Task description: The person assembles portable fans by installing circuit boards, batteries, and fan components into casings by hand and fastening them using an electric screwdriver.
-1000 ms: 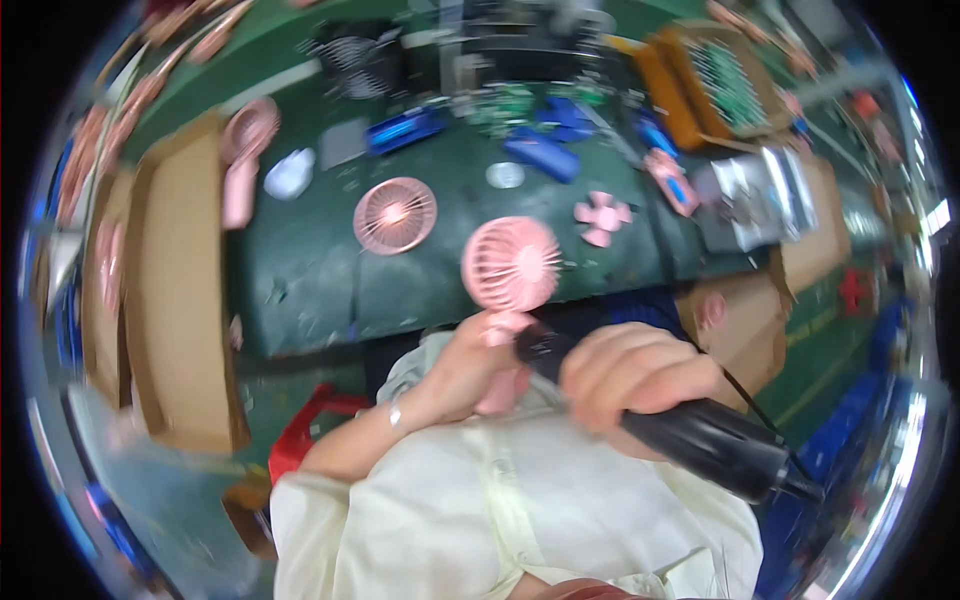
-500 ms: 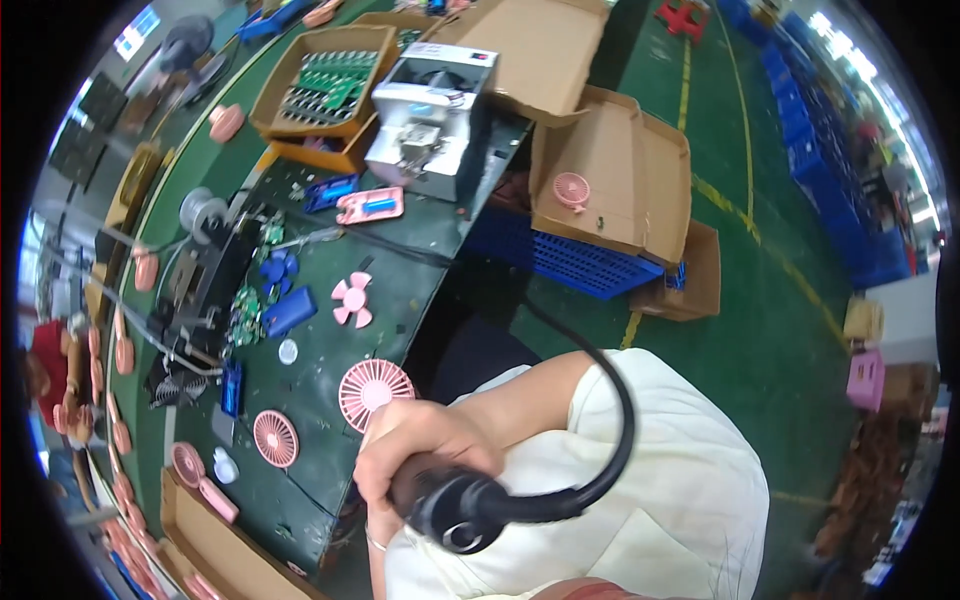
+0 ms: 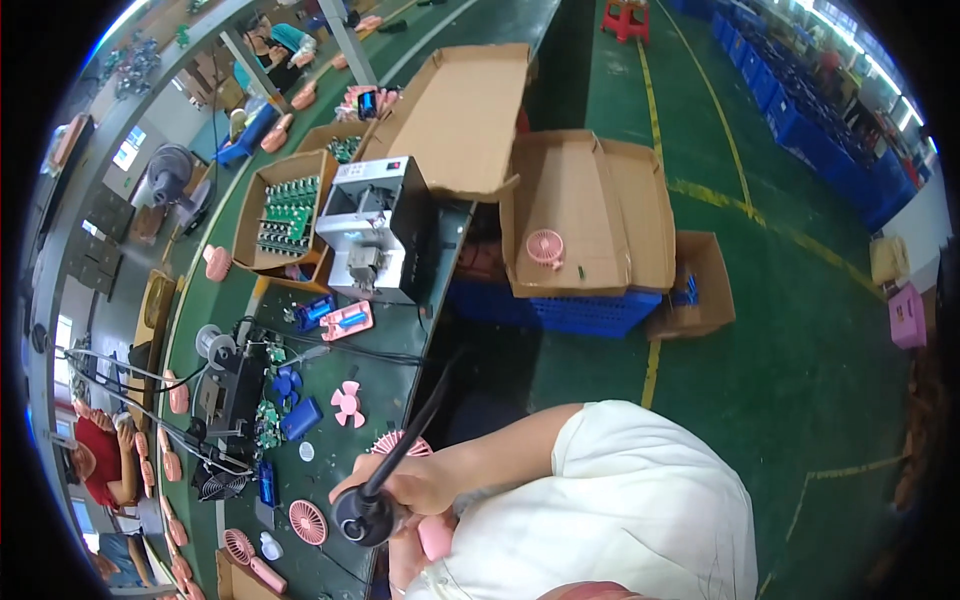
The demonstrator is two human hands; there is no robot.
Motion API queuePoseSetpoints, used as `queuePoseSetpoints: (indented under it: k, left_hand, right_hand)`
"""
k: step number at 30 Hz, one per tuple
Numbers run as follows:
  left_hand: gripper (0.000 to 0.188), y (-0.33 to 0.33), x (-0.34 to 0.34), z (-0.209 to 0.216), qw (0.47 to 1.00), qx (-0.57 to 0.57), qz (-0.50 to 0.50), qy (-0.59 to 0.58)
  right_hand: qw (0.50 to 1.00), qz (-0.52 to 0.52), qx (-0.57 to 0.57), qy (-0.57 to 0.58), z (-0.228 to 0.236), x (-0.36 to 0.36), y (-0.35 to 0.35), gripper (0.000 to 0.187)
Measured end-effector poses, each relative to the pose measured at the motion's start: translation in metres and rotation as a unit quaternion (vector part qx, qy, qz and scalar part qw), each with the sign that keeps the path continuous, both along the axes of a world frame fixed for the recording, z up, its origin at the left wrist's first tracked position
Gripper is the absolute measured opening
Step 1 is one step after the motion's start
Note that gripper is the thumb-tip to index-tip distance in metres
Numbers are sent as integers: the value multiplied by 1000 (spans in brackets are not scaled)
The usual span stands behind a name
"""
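Note:
My right hand (image 3: 405,484) is closed around a black corded power tool (image 3: 362,517), which looks like an electric screwdriver. Its end cap faces up, its cord rises away to the right, and its tip is hidden. Beneath it, my left hand (image 3: 404,562) is mostly covered, closed against a smooth pink fan part (image 3: 436,537). Just beyond my right hand shows a pink fan grille (image 3: 402,443); whether it joins that part is hidden. Nearby on the bench lie pink fan blades (image 3: 347,404), a round fan grille (image 3: 308,522) and a small handheld fan (image 3: 252,560).
A grey-white machine (image 3: 368,230) stands at the bench's far end, beside a box of green circuit boards (image 3: 285,215). Cardboard trays (image 3: 570,210) rest on a blue crate (image 3: 590,314) to the right. A solder spool (image 3: 213,344) and a pink-lined conveyor (image 3: 205,300) are left.
The view has shifted, so the bench sits lower in the picture. My right hand has turned the tool, and its cord now runs upward. The pink part by my left hand has come into view.

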State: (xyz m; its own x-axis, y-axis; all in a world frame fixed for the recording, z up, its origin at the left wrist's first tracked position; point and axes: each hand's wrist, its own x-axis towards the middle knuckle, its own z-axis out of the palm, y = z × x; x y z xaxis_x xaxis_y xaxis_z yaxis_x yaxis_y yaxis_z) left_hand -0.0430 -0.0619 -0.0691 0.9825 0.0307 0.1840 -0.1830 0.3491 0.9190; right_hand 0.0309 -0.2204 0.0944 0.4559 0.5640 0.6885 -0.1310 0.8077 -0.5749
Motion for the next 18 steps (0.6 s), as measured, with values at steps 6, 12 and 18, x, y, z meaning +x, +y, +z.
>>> queuePoseSetpoints:
  k: [6,12,18]
  left_hand:
    - [20,-26,66,-12,991,-42,86,-95]
    - [23,20,27,1,970,-66,180,-149]
    - [16,3,-37,119,907,-151,-5,392]
  right_hand:
    - [999,-10,-21,-22,-1,-2,5,84]
    - [989,-74,-106,69,1,-11,12,86]
    - [959,-115,-78,247,21,-20,32,102]
